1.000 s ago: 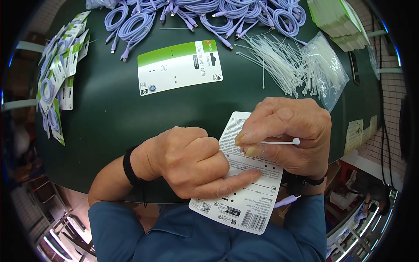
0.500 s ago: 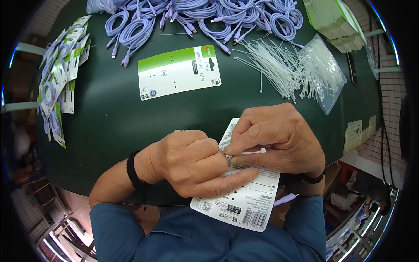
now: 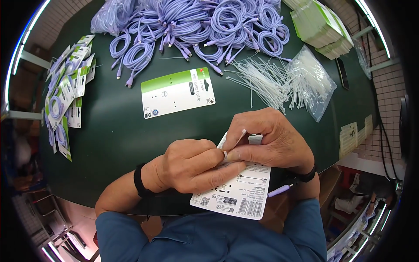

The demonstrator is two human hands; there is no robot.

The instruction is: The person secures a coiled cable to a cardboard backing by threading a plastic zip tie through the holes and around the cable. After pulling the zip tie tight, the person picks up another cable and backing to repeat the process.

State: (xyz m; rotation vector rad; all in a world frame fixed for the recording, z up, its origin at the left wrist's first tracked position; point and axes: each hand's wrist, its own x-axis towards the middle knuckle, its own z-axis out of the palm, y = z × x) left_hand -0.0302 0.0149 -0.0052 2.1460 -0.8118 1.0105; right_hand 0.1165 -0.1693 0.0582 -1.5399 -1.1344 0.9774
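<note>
A white printed packaging card (image 3: 233, 203) is held tilted at the table's near edge, its text side facing up. My left hand (image 3: 192, 168) is closed over the card's left side, knuckles up, one finger stretched across the print. Thumb and forefinger of my right hand (image 3: 270, 139) pinch a thin white cable tie (image 3: 241, 137) against the card, right beside my left fingertips. The tie's head sticks up along my right forefinger. From under the card's right edge a lilac cable plug (image 3: 280, 191) pokes out; the rest of that cable is hidden.
Ahead lies a green-and-white card (image 3: 178, 94). Coiled lilac cables (image 3: 187, 26) are heaped at the back. Loose cable ties (image 3: 262, 81) and a clear bag of ties (image 3: 312, 83) lie right, below stacked cards (image 3: 321, 28). Carded cables (image 3: 65, 96) pile up at the left.
The view has shifted, so the table things sit lower. The cable tie's head has swung from pointing right to pointing up, and my right fingers have closed in tighter beside my left.
</note>
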